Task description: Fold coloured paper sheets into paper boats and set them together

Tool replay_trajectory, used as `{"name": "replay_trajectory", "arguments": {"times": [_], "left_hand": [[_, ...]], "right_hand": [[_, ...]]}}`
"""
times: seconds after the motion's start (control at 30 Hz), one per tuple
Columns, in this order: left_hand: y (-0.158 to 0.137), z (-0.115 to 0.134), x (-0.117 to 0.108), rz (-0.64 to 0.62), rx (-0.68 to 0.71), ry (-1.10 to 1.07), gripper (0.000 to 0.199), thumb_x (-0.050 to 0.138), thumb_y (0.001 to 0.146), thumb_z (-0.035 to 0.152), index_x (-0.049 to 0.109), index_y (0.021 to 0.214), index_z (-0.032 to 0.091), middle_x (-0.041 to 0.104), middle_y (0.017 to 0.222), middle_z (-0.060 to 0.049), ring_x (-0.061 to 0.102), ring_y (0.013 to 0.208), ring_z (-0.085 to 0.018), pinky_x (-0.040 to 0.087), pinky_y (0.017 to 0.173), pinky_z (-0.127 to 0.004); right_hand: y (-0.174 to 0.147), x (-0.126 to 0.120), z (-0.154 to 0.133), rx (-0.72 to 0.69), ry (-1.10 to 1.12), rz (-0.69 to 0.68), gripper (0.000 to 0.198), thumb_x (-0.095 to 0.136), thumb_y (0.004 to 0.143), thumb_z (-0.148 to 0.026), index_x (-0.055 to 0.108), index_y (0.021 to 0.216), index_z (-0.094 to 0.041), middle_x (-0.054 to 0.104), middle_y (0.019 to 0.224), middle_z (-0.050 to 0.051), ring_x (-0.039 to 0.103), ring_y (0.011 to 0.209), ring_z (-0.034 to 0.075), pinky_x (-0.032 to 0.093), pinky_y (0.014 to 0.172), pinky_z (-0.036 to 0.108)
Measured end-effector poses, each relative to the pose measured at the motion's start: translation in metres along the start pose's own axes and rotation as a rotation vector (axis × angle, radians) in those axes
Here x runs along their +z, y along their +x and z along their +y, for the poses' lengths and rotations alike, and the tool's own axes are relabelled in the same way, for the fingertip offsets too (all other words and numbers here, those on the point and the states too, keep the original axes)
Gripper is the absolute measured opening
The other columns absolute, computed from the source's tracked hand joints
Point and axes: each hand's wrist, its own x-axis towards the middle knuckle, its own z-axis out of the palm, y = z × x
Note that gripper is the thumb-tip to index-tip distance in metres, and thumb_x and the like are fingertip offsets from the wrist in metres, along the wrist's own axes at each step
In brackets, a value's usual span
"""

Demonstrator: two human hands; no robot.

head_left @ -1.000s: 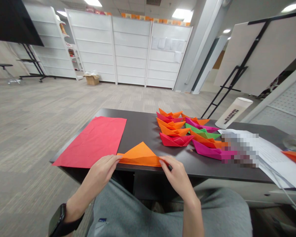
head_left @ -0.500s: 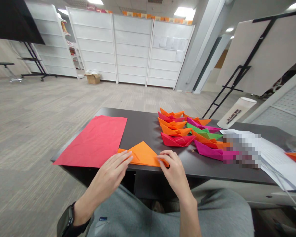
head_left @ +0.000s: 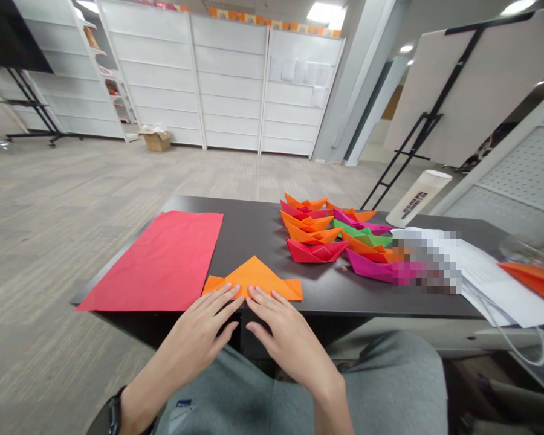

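Resting outstretched fingers at lower centre, the left hand [head_left: 202, 323] and right hand [head_left: 286, 326] touch a folded orange paper [head_left: 256, 273], its triangular peak above a wider band.

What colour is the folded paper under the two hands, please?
The folded paper is orange, seen best in the head view.

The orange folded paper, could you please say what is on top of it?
The fingers of the left hand and right hand rest on the lower middle of the orange paper. The surface beneath them is covered and cannot be seen.
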Motion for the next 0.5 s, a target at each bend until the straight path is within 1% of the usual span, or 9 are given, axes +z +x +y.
{"name": "replay_trajectory", "arguments": {"times": [0.1,0.2,0.3,0.4,0.5], "left_hand": [[-0.001,-0.002,0.002,0.001,0.005,0.012,0.046,0.052,0.097,0.026,0.049,0.143,0.021,0.054,0.148,-0.009,0.053,0.134,-0.026,0.050,0.106,-0.044],[-0.001,-0.002,0.003,0.005,0.008,0.023,0.045,0.051,0.097,0.027,0.050,0.142,0.021,0.054,0.148,-0.008,0.053,0.134,-0.025,0.050,0.105,-0.044],[0.001,-0.003,0.003,0.017,0.011,0.026,0.043,0.050,0.098,0.028,0.051,0.140,0.021,0.056,0.146,-0.007,0.054,0.132,-0.024,0.049,0.104,-0.042],[0.003,-0.006,-0.001,0.087,-0.044,0.052,0.035,0.047,0.100,0.029,0.057,0.132,0.020,0.064,0.136,-0.008,0.060,0.124,-0.026,0.043,0.108,-0.047],[0.003,-0.013,-0.003,0.183,-0.143,0.095,0.027,0.043,0.101,0.028,0.064,0.115,0.021,0.072,0.120,-0.007,0.066,0.110,-0.026,0.033,0.112,-0.055]], "right_hand": [[-0.015,-0.016,0.014,0.103,0.004,0.003,0.047,0.061,0.094,-0.023,0.053,0.141,-0.022,0.050,0.149,0.005,0.046,0.139,0.023,0.034,0.120,0.046],[-0.028,-0.029,0.025,0.199,0.002,0.042,0.045,0.060,0.095,-0.025,0.056,0.139,-0.025,0.054,0.145,0.005,0.049,0.137,0.024,0.030,0.121,0.051],[-0.035,-0.037,0.033,0.240,0.004,0.073,0.040,0.060,0.095,-0.028,0.059,0.135,-0.027,0.057,0.142,0.004,0.053,0.133,0.024,0.027,0.121,0.053],[-0.037,-0.040,0.035,0.262,0.002,0.101,0.036,0.060,0.096,-0.028,0.063,0.132,-0.028,0.061,0.138,0.003,0.056,0.131,0.024,0.028,0.120,0.053],[-0.036,-0.040,0.035,0.262,0.006,0.122,0.034,0.061,0.095,-0.027,0.064,0.129,-0.028,0.065,0.135,0.003,0.058,0.127,0.024,0.032,0.118,0.053]]}}
